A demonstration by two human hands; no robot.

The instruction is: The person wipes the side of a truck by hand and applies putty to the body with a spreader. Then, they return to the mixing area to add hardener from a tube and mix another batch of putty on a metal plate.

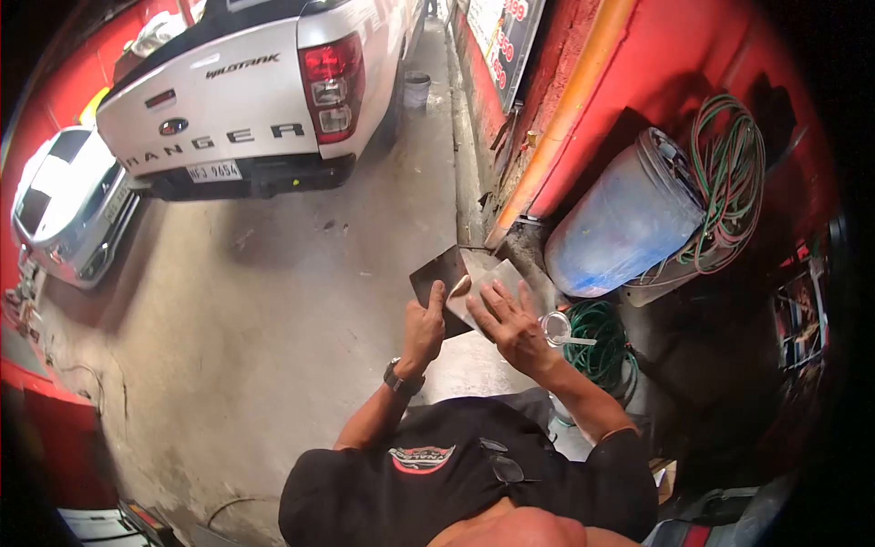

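Note:
My left hand (pixel 425 330), wearing a wristwatch (pixel 403 377), grips a dark flat plate (pixel 436 273) with the thumb on its upper face. Over that plate's right side, my right hand (pixel 512 326) holds a pale, flat spreader-like sheet (pixel 499 273), fingers laid along its top. A lump of brownish paste (pixel 461 286) shows where the sheet and plate meet. Just right of my right wrist is a small round container (pixel 555 326) with a pale stick (pixel 580 341) across it.
A blue drum (pixel 620 223) leans at the right with a coiled hose (pixel 729 182) beside it. Below lies a green hose coil (pixel 599 346). Ahead stand a white pickup (pixel 219 100), a silver car (pixel 68 210) and a bucket (pixel 416 89). An orange pipe (pixel 561 118) runs along the wall.

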